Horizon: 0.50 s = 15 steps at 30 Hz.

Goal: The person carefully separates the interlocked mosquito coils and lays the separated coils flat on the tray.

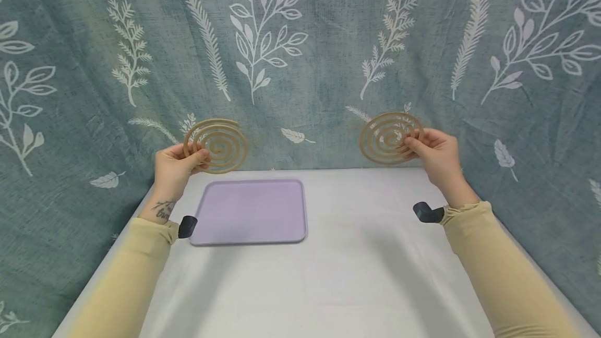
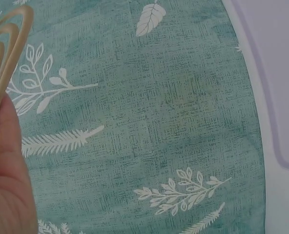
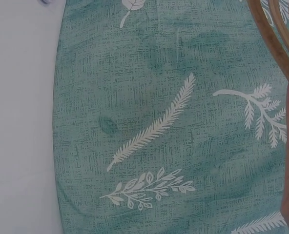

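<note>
Two flat tan spiral coils, which look like mosquito coils, are held up over the far edge of the table, one in each hand. My left hand (image 1: 180,166) pinches the left mosquito coil (image 1: 219,149) at its outer left rings, thumb in front. The right mosquito coil (image 1: 389,137) is gripped at its right side between the thumb and fingers of my right hand (image 1: 436,155). Both coils stand roughly upright, facing me, and are well apart. In the wrist views only part of each coil and hand shows at the frame's edge.
A shallow lilac tray (image 1: 249,213) lies on the white table (image 1: 347,275), below and right of the left hand. Behind the table hangs a green-blue curtain (image 1: 328,67) with white leaf prints. Dark wrist-camera mounts (image 1: 428,213) stick out near both cuffs.
</note>
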Tool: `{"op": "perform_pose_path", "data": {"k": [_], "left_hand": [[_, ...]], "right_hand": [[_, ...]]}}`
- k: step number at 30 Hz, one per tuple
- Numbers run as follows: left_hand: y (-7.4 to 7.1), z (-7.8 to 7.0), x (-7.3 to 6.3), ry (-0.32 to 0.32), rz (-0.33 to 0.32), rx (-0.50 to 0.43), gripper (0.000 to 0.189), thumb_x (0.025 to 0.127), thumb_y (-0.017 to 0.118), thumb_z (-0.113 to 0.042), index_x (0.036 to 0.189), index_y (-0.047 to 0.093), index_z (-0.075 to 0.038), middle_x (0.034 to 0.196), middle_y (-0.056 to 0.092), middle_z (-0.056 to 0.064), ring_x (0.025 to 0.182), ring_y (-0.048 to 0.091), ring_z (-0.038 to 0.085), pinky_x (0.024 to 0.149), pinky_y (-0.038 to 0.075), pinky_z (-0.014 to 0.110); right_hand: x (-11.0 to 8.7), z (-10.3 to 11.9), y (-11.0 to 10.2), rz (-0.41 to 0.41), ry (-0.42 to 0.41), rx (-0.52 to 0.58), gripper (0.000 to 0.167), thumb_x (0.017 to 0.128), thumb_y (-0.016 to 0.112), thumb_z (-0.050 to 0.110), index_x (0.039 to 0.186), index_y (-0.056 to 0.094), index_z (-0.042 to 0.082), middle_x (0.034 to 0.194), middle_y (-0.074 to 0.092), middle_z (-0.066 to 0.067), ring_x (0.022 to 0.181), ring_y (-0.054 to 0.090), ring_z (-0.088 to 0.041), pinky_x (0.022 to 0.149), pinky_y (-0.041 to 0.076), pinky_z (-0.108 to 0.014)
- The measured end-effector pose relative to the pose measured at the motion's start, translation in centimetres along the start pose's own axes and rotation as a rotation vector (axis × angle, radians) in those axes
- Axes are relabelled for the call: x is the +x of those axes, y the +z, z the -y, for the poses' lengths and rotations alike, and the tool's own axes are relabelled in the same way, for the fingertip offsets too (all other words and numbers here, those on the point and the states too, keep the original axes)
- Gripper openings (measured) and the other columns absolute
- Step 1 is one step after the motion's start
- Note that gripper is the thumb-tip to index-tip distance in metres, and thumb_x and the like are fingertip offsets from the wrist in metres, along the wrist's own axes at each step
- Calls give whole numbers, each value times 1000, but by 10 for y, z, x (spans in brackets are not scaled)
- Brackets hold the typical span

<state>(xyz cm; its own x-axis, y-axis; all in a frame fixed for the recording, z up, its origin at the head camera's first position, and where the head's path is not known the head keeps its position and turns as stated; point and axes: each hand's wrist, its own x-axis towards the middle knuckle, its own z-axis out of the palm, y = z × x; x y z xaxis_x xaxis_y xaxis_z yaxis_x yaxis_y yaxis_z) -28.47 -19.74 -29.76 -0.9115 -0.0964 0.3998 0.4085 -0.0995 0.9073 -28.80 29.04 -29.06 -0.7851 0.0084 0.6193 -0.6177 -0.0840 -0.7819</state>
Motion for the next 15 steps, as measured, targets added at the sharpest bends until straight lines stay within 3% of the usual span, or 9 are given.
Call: {"op": "perform_pose_path", "data": {"k": [5, 8, 12, 15], "left_hand": [[-2, 11, 3, -65, -13, -15, 5, 79, 72, -8, 78, 71, -13, 65, 69, -3, 57, 65, 8, 57, 54, 20], [-6, 25, 4, -104, -13, 17, 5, 79, 72, -11, 82, 69, -7, 64, 68, -3, 56, 65, 7, 56, 54, 20], [-11, 48, 4, -188, -19, 170, 22, 83, 69, -14, 94, 64, 5, 61, 66, -5, 54, 63, 5, 55, 54, 20], [-14, 66, 3, -294, -13, 299, 31, 86, 66, -16, 102, 60, 10, 59, 63, -7, 53, 61, 4, 55, 54, 19]], "right_hand": [[1, 0, 1, 0, -24, 33, 8, 82, 61, -9, 81, 66, -3, 74, 70, -3, 61, 68, -13, 53, 54, -22], [0, 2, 0, -8, -20, 17, 7, 82, 62, -8, 84, 67, -3, 74, 70, -3, 62, 68, -13, 54, 54, -23], [0, 4, -3, -11, -11, 13, 7, 83, 62, -7, 87, 68, -4, 77, 70, -3, 63, 68, -14, 55, 55, -23], [0, 4, -4, -12, -12, 27, 7, 83, 62, -7, 86, 67, -5, 76, 70, -4, 63, 68, -14, 55, 55, -24]]}}
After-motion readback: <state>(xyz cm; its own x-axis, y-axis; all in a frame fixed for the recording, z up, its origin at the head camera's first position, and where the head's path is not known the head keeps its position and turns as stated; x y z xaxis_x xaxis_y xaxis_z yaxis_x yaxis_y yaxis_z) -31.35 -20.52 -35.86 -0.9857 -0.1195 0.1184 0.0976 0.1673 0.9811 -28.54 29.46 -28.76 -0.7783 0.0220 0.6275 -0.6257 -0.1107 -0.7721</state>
